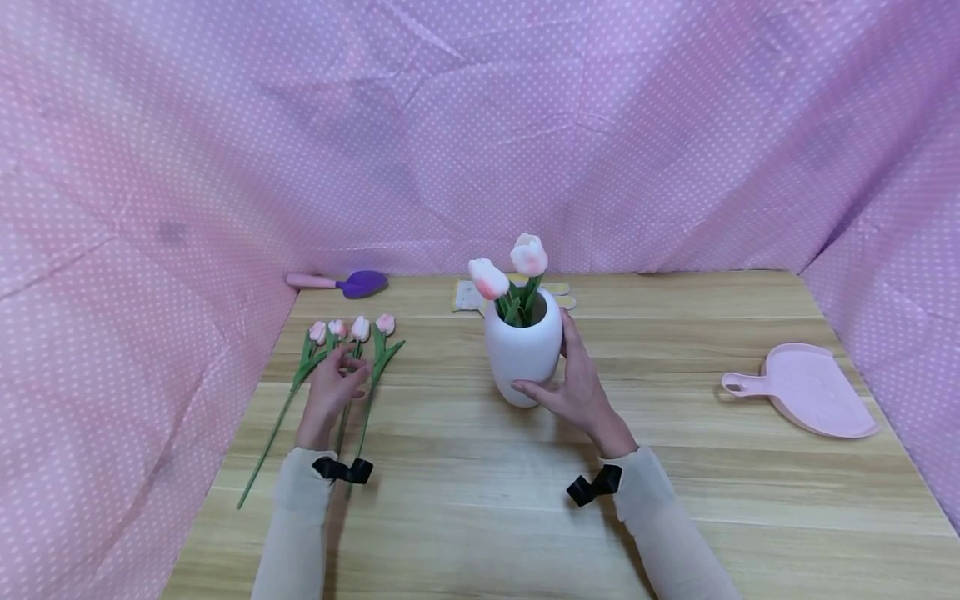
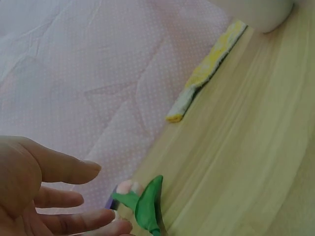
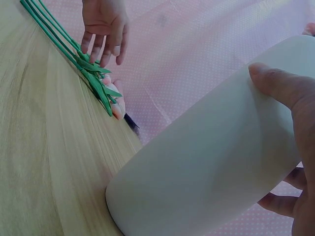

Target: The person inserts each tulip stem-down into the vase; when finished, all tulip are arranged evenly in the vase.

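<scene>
A white vase (image 1: 522,358) stands near the middle of the table, with two pink-and-white tulips (image 1: 489,279) upright in its mouth. My right hand (image 1: 577,392) grips it from the right side, thumb across the front; in the right wrist view the thumb (image 3: 270,81) presses the vase wall (image 3: 206,147). On the left, several tulips (image 1: 386,324) lie side by side, blooms toward the back. Over their upper stems hovers my left hand (image 1: 335,387), fingers loosely bent and apart. The left wrist view shows nothing held by that hand (image 2: 44,191), near a green leaf (image 2: 148,204).
A trowel (image 1: 363,284) with a purple blade and pink handle lies at the back left. Behind the vase is a yellow-and-white glove (image 1: 468,295), partly hidden. A pink dustpan (image 1: 817,390) lies at the right. Pink dotted cloth (image 1: 480,150) encloses the wooden table's back and sides.
</scene>
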{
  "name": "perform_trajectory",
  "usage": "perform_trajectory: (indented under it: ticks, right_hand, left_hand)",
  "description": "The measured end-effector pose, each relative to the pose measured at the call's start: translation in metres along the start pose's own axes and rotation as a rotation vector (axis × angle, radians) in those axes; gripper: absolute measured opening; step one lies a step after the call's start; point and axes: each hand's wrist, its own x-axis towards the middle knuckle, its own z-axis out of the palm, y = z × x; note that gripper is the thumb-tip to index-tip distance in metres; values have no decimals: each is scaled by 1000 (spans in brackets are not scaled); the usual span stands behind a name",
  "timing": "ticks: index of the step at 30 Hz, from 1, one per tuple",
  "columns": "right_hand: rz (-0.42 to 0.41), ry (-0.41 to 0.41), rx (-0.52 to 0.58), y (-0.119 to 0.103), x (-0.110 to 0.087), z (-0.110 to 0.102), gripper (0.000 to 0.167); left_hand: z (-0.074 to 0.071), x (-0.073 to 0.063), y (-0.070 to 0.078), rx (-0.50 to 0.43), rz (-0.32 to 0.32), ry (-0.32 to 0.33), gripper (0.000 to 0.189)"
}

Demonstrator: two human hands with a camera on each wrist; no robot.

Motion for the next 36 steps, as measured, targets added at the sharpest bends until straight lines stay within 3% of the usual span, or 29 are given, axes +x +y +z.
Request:
perform_trajectory:
  ticks: [5,13,20,31,36]
  right_hand:
    - [2,2,-3,-1,0,0,121]
    - [7,6,-1,-2,-1,-1,121]
    - [-9,7,-9,-1,0,0,122]
    - [-17,14,-5,-1,-1,1,122]
    - [-10,9,5,-2,0,0,121]
  left_hand:
    - [-1,0,-8,49,-14,-34,57]
    - [1,-3,-15,119,-90,-161,61]
    - [4,-5,-13,214,-122,-188,52]
    - [15,-5,-13,431,-48,-91,43]
    - [19,-5,-15,485,-26,-30,35]
